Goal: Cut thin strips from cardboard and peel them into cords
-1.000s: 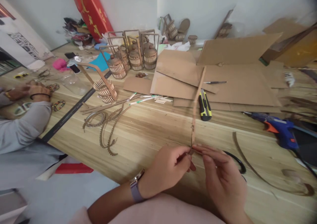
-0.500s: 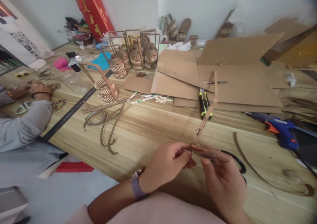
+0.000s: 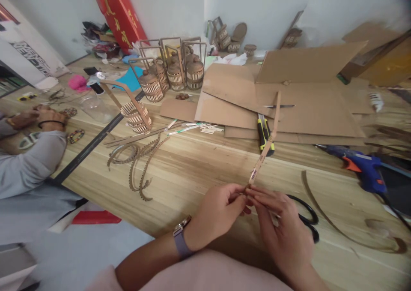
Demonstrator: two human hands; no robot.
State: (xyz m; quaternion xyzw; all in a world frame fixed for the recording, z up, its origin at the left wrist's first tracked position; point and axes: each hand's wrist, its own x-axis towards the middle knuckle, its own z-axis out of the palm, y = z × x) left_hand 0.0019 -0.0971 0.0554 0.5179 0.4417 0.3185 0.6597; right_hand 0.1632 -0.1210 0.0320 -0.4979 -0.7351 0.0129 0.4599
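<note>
A long, narrow cardboard strip (image 3: 265, 150) with printed marks runs up and away from my fingertips, bent partway along. My left hand (image 3: 223, 209) pinches its near end between thumb and fingers. Right beside it, my right hand (image 3: 282, 229) is closed on the same end, its fingertips touching the left ones. What lies between the fingertips is mostly hidden. Black scissor handles (image 3: 308, 218) show on the table behind my right hand. Beyond the strip lies a yellow and black utility knife (image 3: 265, 134).
Flat cardboard sheets (image 3: 308, 106) fill the back right. A blue glue gun (image 3: 366, 166) and a curved brown strip (image 3: 324, 214) lie at right. Small lidded baskets (image 3: 176, 74), an unlidded handled basket (image 3: 136, 115) and notched strips (image 3: 141, 166) are left. A co-worker's hands (image 3: 48, 115) work far left.
My right hand has shifted slightly left and its fingers have closed in on the strip's near end. More of the scissor handles shows. The strip has tilted a little.
</note>
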